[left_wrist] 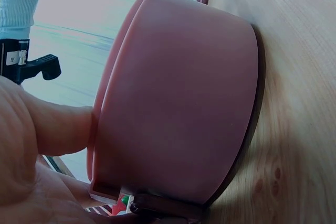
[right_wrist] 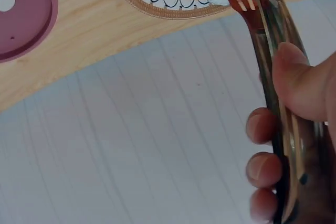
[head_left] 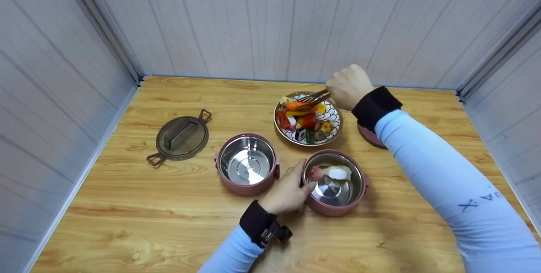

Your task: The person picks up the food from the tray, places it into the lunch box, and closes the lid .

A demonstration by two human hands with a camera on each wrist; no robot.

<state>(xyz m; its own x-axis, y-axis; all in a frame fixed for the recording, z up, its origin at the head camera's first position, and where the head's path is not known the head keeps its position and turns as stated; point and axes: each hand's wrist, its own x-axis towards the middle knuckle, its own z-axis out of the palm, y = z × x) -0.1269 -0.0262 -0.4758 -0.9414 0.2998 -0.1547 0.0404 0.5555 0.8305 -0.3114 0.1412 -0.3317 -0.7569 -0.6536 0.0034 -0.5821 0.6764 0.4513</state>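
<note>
My left hand [head_left: 288, 192] grips the rim and left side of the right-hand pink pot [head_left: 336, 209]. In the left wrist view its thumb presses the rim of that pot. Inside lies a shrimp-like piece of toy food [head_left: 334, 173], with a reddish tail and a white part. My right hand [head_left: 350, 87] holds brown fork-ended tongs [right_wrist: 270, 40] over the patterned plate [head_left: 331, 114]. The tong tines are at an orange carrot [head_left: 296, 106] on the plate's far side. Around the carrot lie several toy foods, including a red piece [head_left: 307, 121] and a sushi roll [head_left: 300, 134].
A second pink pot [head_left: 245, 189] with a shiny steel inside stands left of the gripped one. Farther left lies a dark lid [head_left: 182, 137] with two loop handles. A round pink lid [right_wrist: 39, 19] lies right of the plate, partly behind my right arm.
</note>
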